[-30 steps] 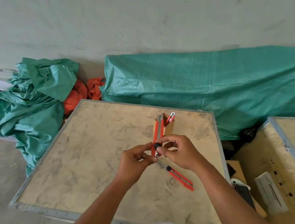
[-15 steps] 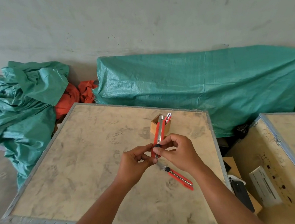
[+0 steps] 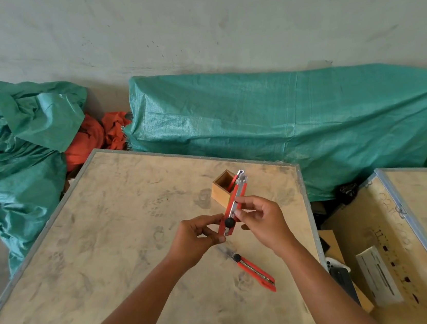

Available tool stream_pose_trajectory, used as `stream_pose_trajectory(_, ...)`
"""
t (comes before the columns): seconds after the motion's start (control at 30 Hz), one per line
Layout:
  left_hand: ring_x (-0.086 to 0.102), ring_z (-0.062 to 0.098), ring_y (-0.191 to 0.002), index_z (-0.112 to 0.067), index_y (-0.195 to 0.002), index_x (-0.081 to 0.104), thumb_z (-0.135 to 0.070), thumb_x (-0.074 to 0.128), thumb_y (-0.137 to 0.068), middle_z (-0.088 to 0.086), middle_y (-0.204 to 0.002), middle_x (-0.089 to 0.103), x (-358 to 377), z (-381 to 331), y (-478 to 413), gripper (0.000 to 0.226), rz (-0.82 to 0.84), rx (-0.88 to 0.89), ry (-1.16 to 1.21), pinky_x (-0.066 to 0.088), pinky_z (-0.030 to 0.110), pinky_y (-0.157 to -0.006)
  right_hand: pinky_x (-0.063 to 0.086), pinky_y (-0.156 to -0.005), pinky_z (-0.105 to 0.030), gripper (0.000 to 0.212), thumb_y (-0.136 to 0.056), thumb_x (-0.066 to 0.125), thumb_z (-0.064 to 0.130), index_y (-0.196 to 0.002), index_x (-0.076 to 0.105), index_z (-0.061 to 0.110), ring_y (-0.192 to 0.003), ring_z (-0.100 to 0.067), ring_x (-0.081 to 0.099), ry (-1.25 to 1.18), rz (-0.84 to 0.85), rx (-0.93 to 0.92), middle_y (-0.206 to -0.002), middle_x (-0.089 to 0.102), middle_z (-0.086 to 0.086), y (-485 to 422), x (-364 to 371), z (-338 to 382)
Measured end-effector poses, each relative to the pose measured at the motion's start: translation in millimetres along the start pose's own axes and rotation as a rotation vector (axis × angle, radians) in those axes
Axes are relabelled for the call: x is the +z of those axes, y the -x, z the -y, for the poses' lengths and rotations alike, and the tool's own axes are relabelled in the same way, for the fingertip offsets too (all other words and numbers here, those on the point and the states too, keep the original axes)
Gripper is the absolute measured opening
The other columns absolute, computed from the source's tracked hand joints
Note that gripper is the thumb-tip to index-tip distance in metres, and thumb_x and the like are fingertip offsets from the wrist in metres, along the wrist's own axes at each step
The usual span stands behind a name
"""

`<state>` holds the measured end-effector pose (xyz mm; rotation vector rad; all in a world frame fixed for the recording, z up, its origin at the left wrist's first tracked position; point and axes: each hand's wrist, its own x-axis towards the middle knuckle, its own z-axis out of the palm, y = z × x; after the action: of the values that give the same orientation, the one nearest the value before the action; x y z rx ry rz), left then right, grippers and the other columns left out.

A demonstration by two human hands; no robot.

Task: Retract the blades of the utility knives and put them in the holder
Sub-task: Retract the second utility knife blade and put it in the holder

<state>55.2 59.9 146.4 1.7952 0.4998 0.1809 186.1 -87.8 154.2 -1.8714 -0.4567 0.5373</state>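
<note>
Both hands hold one red utility knife (image 3: 235, 202) upright above the board, its metal tip pointing away from me over the holder. My left hand (image 3: 198, 235) pinches its lower end near the black knob. My right hand (image 3: 260, 216) grips the middle of the body with thumb and fingers. Just behind it stands a small wooden holder (image 3: 220, 190), a square open box with another red knife partly visible inside. A second red utility knife (image 3: 254, 271) lies flat on the board below my hands, its blade out toward the upper left.
The work surface is a plywood crate lid (image 3: 107, 228) with metal edging. Green tarps (image 3: 283, 126) and orange cloth (image 3: 91, 139) lie against the wall behind. At the right stands a second crate (image 3: 417, 231), with a white box (image 3: 378, 275) on it.
The held knife has shifted slightly right and up in view. My right hand has slid up from the knob to the knife's middle. The knife on the board has not moved.
</note>
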Motion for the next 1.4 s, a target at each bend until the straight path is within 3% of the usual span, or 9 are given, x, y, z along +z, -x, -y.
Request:
stream_pose_trajectory(0.13, 0.073, 0.001, -0.076, -0.029, -0.116, 0.072, -0.013, 0.083, -0.076, -0.027, -0.092, 0.074, 4.7, 5.1, -36.4, 0.044, 0.046, -0.039, -0.048, 0.042, 0.016, -0.086, 0.067, -0.075, -0.033, 0.031, -0.092, 0.075, 0.006, -0.116, 0.075, 0.026, -0.094, -0.017, 0.079, 0.009, -0.009, 0.035, -0.118, 0.076, -0.003, -30.9, -10.1, -8.2)
stream_pose_trajectory(0.3, 0.073, 0.001, -0.084, -0.024, -0.116, 0.073, -0.015, 0.083, -0.077, -0.010, -0.108, 0.074, 10.6, 3.0, -95.6, 0.042, 0.045, -0.043, -0.065, 0.044, 0.006, -0.079, 0.068, -0.077, -0.040, 0.034, -0.090, 0.075, 0.001, -0.109, 0.077, 0.029, -0.100, -0.023, 0.077, 0.039, -0.083, 0.020, -0.112, 0.076, -0.003, -89.2, -23.4, -10.2)
stream_pose_trajectory(0.43, 0.070, 0.007, -0.094, -0.026, -0.113, 0.074, -0.011, 0.083, -0.076, -0.006, -0.105, 0.074, 23.2, 26.6, -149.7, 0.041, -0.078, -0.120, -0.053, 0.052, 0.023, -0.083, 0.066, -0.081, -0.048, 0.029, -0.088, 0.077, 0.005, -0.104, 0.079, 0.030, -0.095, -0.020, 0.077, 0.115, -0.207, 0.028, -0.104, 0.077, 0.004, -142.8, -17.9, -27.4)
stream_pose_trajectory(0.53, 0.061, 0.016, -0.113, -0.025, -0.123, 0.068, -0.014, 0.088, -0.070, -0.011, -0.117, 0.064, 24.8, 32.6, -164.6, 0.058, -0.190, -0.131, -0.099, 0.050, 0.031, -0.093, 0.065, -0.083, -0.046, 0.026, -0.088, 0.076, 0.003, -0.105, 0.080, 0.023, -0.095, -0.023, 0.076, 0.154, -0.297, -0.041, -0.103, 0.077, 0.003, -153.2, -0.8, -27.0)
stream_pose_trajectory(0.67, 0.047, 0.022, -0.133, -0.017, -0.143, 0.047, -0.030, 0.089, -0.066, 0.003, -0.146, 0.049, 37.5, 45.8, -190.2, 0.089, -0.159, -0.179, -0.259, 0.039, 0.032, -0.105, 0.058, -0.086, -0.025, 0.025, -0.091, 0.073, 0.002, -0.112, 0.080, 0.014, -0.103, -0.024, 0.074, 0.228, -0.324, -0.063, -0.116, 0.079, -0.009, -170.8, 17.3, -37.5)
stream_pose_trajectory(0.93, 0.058, 0.024, -0.113, -0.019, -0.128, 0.059, -0.034, 0.082, -0.069, 0.004, -0.133, 0.052, 54.6, 71.4, -206.3, 0.064, -0.171, -0.179, -0.373, 0.049, 0.031, -0.093, 0.057, -0.095, -0.026, 0.028, -0.095, 0.068, 0.001, -0.116, 0.079, 0.014, -0.105, -0.022, 0.074, 0.349, -0.233, -0.026, -0.117, 0.079, -0.007, -185.6, 33.1, -61.4)
stream_pose_trajectory(1.03, 0.058, 0.023, -0.112, -0.020, -0.127, 0.060, -0.038, 0.079, -0.070, 0.003, -0.132, 0.053, 54.7, 73.0, -205.9, 0.063, -0.173, -0.151, -0.368, 0.051, 0.033, -0.093, 0.052, -0.093, -0.021, 0.028, -0.096, 0.067, 0.002, -0.119, 0.078, 0.014, -0.106, -0.023, 0.073, 0.396, -0.221, -0.047, -0.118, 0.078, -0.008, -188.7, 34.3, -62.5)
stream_pose_trajectory(1.27, 0.058, 0.024, -0.113, -0.018, -0.131, 0.055, -0.039, 0.078, -0.071, 0.004, -0.133, 0.051, 54.7, 73.9, -203.6, 0.067, -0.170, -0.139, -0.392, 0.053, 0.039, -0.096, 0.057, -0.099, -0.029, 0.033, -0.095, 0.063, -0.002, -0.122, 0.077, 0.012, -0.106, -0.024, 0.074, 0.375, -0.193, -0.082, -0.120, 0.078, -0.010, -184.5, 30.7, -62.7)
stream_pose_trajectory(1.4, 0.053, 0.025, -0.123, -0.015, -0.137, 0.048, -0.034, 0.080, -0.073, 0.004, -0.140, 0.048, 54.2, 69.0, -199.3, 0.074, -0.166, -0.144, -0.380, 0.050, 0.040, -0.102, 0.053, -0.088, -0.014, 0.031, -0.093, 0.066, -0.004, -0.119, 0.078, 0.010, -0.096, -0.023, 0.075, 0.360, -0.224, -0.113, -0.116, 0.078, -0.010, -174.7, 24.2, -64.4)
